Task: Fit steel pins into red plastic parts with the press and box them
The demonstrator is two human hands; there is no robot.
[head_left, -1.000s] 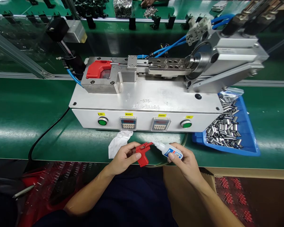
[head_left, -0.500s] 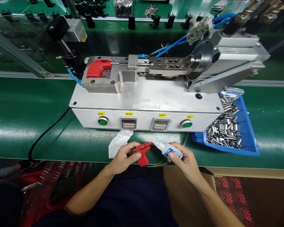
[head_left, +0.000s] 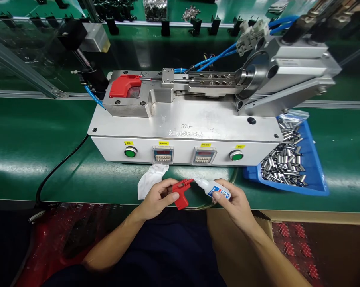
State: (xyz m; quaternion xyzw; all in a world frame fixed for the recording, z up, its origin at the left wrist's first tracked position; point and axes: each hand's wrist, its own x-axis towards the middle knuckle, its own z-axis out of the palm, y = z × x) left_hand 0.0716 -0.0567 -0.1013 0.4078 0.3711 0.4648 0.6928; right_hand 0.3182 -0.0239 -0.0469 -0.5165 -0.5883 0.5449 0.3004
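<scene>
My left hand (head_left: 159,198) is closed on a small red pistol-shaped plastic part (head_left: 181,194), its thin barrel end pointing right. Between the thumb and fingers of my right hand (head_left: 234,201) is a white glue bottle (head_left: 215,189) with a blue label, tilted so its nozzle points left. The nozzle tip is at the red part's barrel end; whether they touch I cannot tell. Beyond both hands, a metal bench machine (head_left: 186,115) holds another red pistol-shaped part (head_left: 124,86) in its fixture, with a thin rod at that part's right end.
A blue bin (head_left: 317,169) of short metal tubes stands at the machine's right. White tissue (head_left: 151,182) lies by my left hand. Green buttons (head_left: 130,152) are on the machine's front. A black cable (head_left: 52,171) runs down at left. A box of red parts (head_left: 299,249) sits below right.
My hands, the red part and the glue bottle stay almost in place. Another person's arm at the lower left edge has gone out of view.
</scene>
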